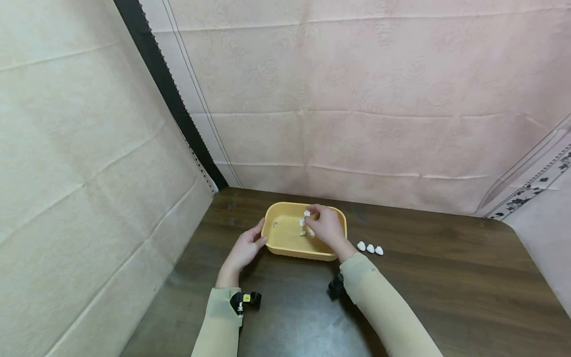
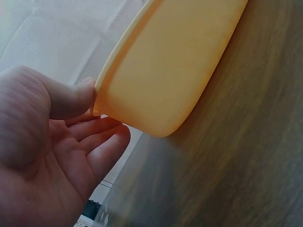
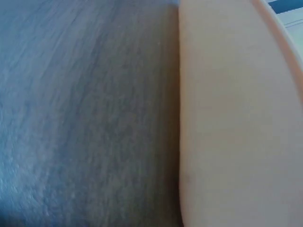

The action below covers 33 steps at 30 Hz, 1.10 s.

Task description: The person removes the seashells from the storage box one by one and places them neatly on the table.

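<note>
A yellow plastic basin (image 1: 285, 252) with rounded corners sits on the table. My left hand (image 1: 246, 248) grips its left end; in the left wrist view the thumb (image 2: 73, 99) lies at the rim and the fingers bend beneath it. My right hand (image 1: 327, 225) reaches over the basin's right side, pinching a small white shell-like piece (image 1: 307, 213) at its fingertips. Below that lies another white piece (image 1: 302, 222), with a few more small pieces on the basin floor, partly hidden by the hand. The right wrist view shows only the basin's outer wall (image 3: 236, 118), not the hand.
Three white shell-like pieces (image 1: 370, 248) lie in a row on the dark wooden table (image 1: 446, 277), right of the basin. Pale cloth (image 1: 357, 99) hangs behind the table and along both sides. A wrist camera (image 1: 245, 300) is strapped over the left sleeve.
</note>
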Each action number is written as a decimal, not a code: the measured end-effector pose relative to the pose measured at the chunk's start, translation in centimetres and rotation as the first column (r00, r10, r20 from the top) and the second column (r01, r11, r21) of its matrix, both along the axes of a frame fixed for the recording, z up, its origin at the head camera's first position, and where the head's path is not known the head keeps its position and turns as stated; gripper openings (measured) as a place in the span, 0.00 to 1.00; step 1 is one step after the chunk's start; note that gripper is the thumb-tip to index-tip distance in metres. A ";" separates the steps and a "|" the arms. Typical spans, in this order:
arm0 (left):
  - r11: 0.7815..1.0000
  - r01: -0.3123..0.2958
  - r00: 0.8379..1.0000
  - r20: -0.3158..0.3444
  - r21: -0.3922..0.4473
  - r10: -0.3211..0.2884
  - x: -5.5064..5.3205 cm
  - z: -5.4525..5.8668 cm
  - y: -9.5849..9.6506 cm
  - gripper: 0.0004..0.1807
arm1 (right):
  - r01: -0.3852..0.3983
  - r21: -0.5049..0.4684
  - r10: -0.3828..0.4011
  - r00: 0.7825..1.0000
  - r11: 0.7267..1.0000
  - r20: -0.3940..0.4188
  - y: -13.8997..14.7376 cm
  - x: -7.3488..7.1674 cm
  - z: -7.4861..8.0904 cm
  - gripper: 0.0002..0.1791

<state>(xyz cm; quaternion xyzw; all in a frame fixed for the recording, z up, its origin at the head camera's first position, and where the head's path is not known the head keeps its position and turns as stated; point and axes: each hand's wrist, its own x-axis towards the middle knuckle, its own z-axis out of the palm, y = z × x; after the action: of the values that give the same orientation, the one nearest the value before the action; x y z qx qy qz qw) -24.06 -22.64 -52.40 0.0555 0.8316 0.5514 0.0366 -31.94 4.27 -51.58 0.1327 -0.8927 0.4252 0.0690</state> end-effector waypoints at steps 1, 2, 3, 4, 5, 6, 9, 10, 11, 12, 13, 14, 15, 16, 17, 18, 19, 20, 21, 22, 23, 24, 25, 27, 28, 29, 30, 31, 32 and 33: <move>1.000 -0.002 1.000 0.001 0.000 0.002 0.0 0.0 0.0 0.34 | -0.001 -0.006 0.001 1.000 1.000 -0.006 0.1 0.0 0.1 0.17; 1.000 -0.006 1.000 0.002 -0.001 0.006 0.0 0.0 0.0 0.34 | -0.002 -0.015 0.002 1.000 1.000 -0.011 0.3 0.1 0.1 0.17; 1.000 -0.004 1.000 0.000 -0.003 0.004 0.0 -0.1 0.0 0.33 | -0.001 -0.028 0.001 1.000 1.000 -0.015 0.5 0.2 0.2 0.16; 1.000 -0.006 1.000 0.001 -0.002 0.006 0.0 -0.1 0.0 0.33 | 0.000 -0.043 -0.001 1.000 0.999 -0.019 0.7 0.3 0.3 0.17; 1.000 -0.005 1.000 0.000 -0.004 0.005 0.1 -0.1 0.0 0.33 | 0.004 -0.060 -0.005 1.000 0.998 -0.016 0.9 0.4 0.4 0.17; 1.000 -0.004 1.000 0.000 -0.004 0.004 0.1 -0.1 0.0 0.33 | 0.012 -0.076 -0.013 1.000 0.997 -0.012 1.1 0.5 0.5 0.17; 1.000 -0.006 1.000 0.003 -0.007 0.006 0.2 -0.1 0.0 0.33 | 0.032 -0.142 -0.031 0.999 0.989 0.008 1.8 0.9 0.9 0.18; 1.000 -0.005 1.000 0.000 -0.005 0.005 0.2 -0.1 0.0 0.33 | 0.039 -0.158 -0.038 0.999 0.987 0.012 2.0 1.0 1.0 0.18; 1.000 0.000 1.000 -0.003 -0.003 0.000 0.2 -0.1 0.0 0.33 | 0.048 -0.171 -0.045 0.999 0.984 0.017 2.3 1.1 1.1 0.18; 1.000 0.001 1.000 -0.004 0.000 -0.001 0.2 0.0 0.0 0.33 | 0.055 -0.183 -0.053 0.998 0.982 0.017 2.5 1.2 1.2 0.17; 1.000 0.003 1.000 -0.007 0.004 -0.003 0.2 0.0 0.0 0.33 | 0.059 -0.190 -0.058 0.998 0.980 0.013 2.8 1.4 1.4 0.17; 1.000 0.007 1.000 -0.010 0.005 -0.007 0.1 0.0 0.0 0.33 | 0.062 -0.193 -0.062 0.998 0.979 0.006 3.1 1.5 1.4 0.16; 1.000 0.011 1.000 -0.015 0.006 -0.011 0.1 0.0 0.0 0.33 | 0.065 -0.194 -0.066 0.998 0.979 -0.002 3.3 1.6 1.5 0.15; 1.000 0.014 1.000 -0.018 0.006 -0.014 0.0 0.0 0.0 0.33 | 0.067 -0.191 -0.070 0.997 0.979 -0.008 3.6 1.7 1.5 0.15; 1.000 0.015 1.000 -0.018 0.007 -0.015 0.0 -0.1 0.0 0.33 | 0.068 -0.192 -0.073 0.997 0.979 -0.017 4.0 1.8 1.5 0.14; 1.000 0.015 1.000 -0.019 0.006 -0.015 0.0 -0.1 -0.1 0.33 | 0.071 -0.192 -0.077 0.997 0.979 -0.021 4.3 1.9 1.4 0.14; 1.000 0.016 1.000 -0.020 0.005 -0.016 -0.1 -0.1 0.0 0.33 | 0.074 -0.196 -0.081 0.996 0.978 -0.026 4.7 2.0 1.3 0.14; 1.000 0.015 1.000 -0.018 0.002 -0.015 -0.1 -0.1 0.0 0.33 | 0.076 -0.206 -0.084 0.996 0.976 -0.029 5.1 2.2 1.2 0.15; 1.000 0.015 1.000 -0.018 0.002 -0.015 -0.1 -0.1 0.0 0.33 | 0.079 -0.219 -0.088 0.996 0.972 -0.031 5.4 2.3 1.1 0.15; 1.000 0.015 1.000 -0.016 0.003 -0.014 -0.1 -0.1 0.0 0.34 | 0.081 -0.233 -0.091 0.995 0.969 -0.033 5.9 2.4 1.0 0.15; 1.000 0.013 1.000 -0.014 0.003 -0.013 -0.1 0.0 0.0 0.34 | 0.082 -0.254 -0.094 0.995 0.964 -0.033 6.3 2.6 0.9 0.16; 1.000 0.012 1.000 -0.012 0.004 -0.012 0.0 0.0 0.0 0.34 | 0.087 -0.275 -0.098 0.995 0.958 -0.029 6.6 2.7 0.8 0.17; 1.000 0.011 1.000 -0.010 0.003 -0.011 0.0 0.0 0.0 0.34 | 0.089 -0.292 -0.102 0.994 0.952 -0.028 7.1 2.9 0.7 0.18; 1.000 0.004 1.000 0.000 0.004 -0.004 0.0 0.0 0.0 0.34 | 0.096 -0.318 -0.107 0.994 0.943 -0.018 7.9 3.4 0.6 0.18; 1.000 0.001 1.000 0.005 0.004 -0.001 0.0 0.0 0.0 0.34 | 0.100 -0.322 -0.110 0.994 0.942 -0.013 8.3 3.6 0.6 0.18; 1.000 -0.001 1.000 0.010 0.002 0.001 0.0 0.0 0.0 0.34 | 0.107 -0.326 -0.114 0.993 0.939 -0.005 8.8 3.8 0.5 0.18; 1.000 -0.002 1.000 0.009 0.000 0.002 0.0 0.0 0.0 0.34 | 0.113 -0.328 -0.118 0.993 0.938 0.004 9.2 4.0 0.5 0.18; 1.000 -0.005 1.000 0.014 -0.001 0.005 0.0 0.0 0.0 0.34 | 0.118 -0.329 -0.120 0.993 0.937 0.013 9.6 4.3 0.5 0.17; 1.000 -0.005 1.000 0.014 -0.002 0.005 0.0 0.0 0.0 0.34 | 0.122 -0.332 -0.121 0.992 0.936 0.022 10.0 4.5 0.4 0.17; 1.000 -0.005 1.000 0.015 -0.003 0.005 0.0 0.0 0.0 0.34 | 0.127 -0.330 -0.125 0.992 0.935 0.029 10.4 4.7 0.3 0.17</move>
<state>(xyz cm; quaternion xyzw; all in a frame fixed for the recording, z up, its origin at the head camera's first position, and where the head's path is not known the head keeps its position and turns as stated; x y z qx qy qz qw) -24.09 -22.65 -52.38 0.0492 0.8323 0.5506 0.0416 -27.21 14.71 -51.24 0.0600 -0.8153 0.5645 0.1140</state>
